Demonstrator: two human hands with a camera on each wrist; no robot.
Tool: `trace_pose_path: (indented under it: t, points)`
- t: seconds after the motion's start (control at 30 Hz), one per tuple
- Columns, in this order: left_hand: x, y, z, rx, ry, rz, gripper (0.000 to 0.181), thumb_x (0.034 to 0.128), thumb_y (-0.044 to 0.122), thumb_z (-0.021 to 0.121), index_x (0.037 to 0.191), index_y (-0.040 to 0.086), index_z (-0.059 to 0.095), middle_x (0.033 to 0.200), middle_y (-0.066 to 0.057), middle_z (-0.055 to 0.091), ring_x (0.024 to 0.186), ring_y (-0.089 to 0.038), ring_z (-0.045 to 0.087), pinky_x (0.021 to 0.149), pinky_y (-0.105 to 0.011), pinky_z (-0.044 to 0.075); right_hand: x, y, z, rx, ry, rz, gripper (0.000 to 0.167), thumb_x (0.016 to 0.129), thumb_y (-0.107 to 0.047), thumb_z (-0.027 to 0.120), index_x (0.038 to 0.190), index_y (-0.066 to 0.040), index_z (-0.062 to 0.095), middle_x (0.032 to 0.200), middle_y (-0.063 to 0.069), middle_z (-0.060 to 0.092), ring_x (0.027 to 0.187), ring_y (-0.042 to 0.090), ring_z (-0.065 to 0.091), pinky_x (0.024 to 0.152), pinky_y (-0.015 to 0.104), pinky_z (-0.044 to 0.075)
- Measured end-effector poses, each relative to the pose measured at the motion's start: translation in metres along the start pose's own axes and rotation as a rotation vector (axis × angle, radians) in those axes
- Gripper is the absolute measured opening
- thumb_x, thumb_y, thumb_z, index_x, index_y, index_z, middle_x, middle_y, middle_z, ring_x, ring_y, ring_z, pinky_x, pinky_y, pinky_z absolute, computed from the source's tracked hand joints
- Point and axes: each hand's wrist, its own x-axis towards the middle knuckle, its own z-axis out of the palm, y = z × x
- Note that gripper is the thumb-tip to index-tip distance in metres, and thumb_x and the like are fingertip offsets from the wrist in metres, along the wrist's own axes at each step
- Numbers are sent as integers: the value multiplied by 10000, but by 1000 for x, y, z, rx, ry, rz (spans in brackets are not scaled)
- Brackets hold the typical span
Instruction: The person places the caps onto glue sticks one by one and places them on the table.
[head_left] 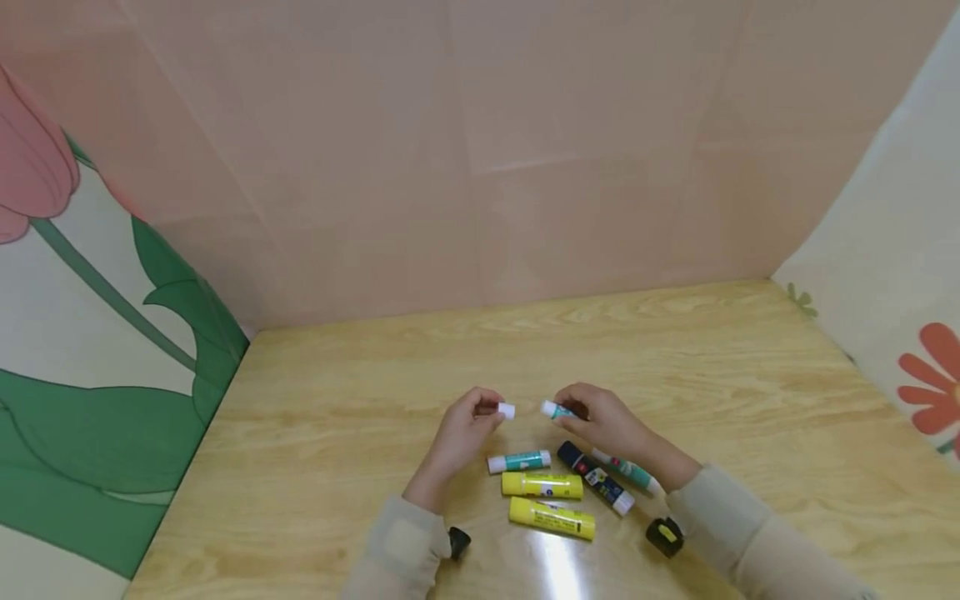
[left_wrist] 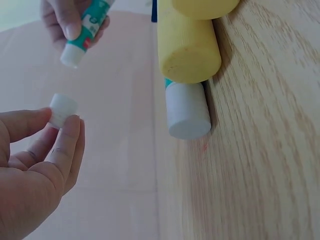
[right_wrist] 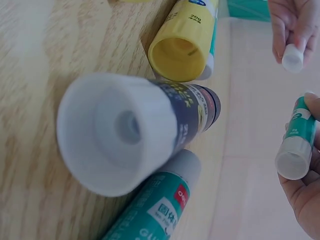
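Observation:
My left hand pinches a small white cap between thumb and fingertips; the left wrist view shows the cap up close. Opposite it, my right hand grips a teal and white glue stick, its white end pointing at the cap. A gap separates the two pieces, both held above the table. The right wrist view shows the hollow base of the held glue stick. Just below the hands lies another teal glue stick, with two yellow glue sticks nearer me.
A dark blue glue stick lies slanted beside the yellow ones, with a further teal glue stick by my right forearm. Black wrist straps or mounts show near both sleeves. The wooden table meets a pink backdrop behind.

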Motion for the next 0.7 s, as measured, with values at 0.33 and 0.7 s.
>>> trace_pose_path:
  t: [0.33, 0.7]
  points:
    - [0, -1, 5, -36, -1, -16, 157, 848, 82, 542, 991, 20, 535, 934, -44, 564, 872, -169, 526, 721, -253, 465, -1, -5, 0, -3, -23, 13, 161, 799, -89, 608, 929, -4, 564, 812, 4, 542, 674, 101, 480, 569, 225, 447]
    - [-8, 11, 10, -76, -4, -18, 159, 850, 44, 525, 995, -23, 524, 948, -107, 565, 889, -233, 523, 722, -285, 465, 2, -8, 5, -5, -60, 9, 135, 801, -81, 602, 926, -41, 566, 837, -3, 545, 700, 108, 496, 587, 237, 456]
